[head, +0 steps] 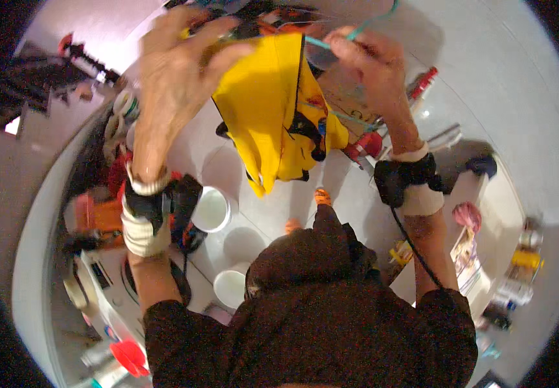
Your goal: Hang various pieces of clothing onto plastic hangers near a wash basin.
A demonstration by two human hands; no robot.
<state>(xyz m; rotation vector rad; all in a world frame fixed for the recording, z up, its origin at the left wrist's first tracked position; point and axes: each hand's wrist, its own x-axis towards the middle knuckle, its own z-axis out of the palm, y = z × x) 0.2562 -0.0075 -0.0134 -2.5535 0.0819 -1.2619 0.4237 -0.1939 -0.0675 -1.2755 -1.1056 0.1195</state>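
Note:
A yellow garment (265, 97) with dark trim hangs in front of me, its lower corners dangling above the floor. My left hand (177, 82), blurred, is at its upper left edge. The thumb lies across the fabric, while the other fingers reach beyond it. At the upper right, my right hand (374, 68) is pinching a thin teal cord or hanger wire (374, 22). Part of the teal piece runs toward the garment's top corner. How the two are joined is too blurred to tell. Both wrists wear pale cuffs with black strapped devices.
Two white buckets (211, 209) stand on the tiled floor (260, 213) to the left. Beside them is a white front-loading washing machine (109, 271). A red plastic vessel (129, 358) sits at lower left. A pink bundle (467, 216) rests at right. Behind the garment is a cardboard box (345, 92).

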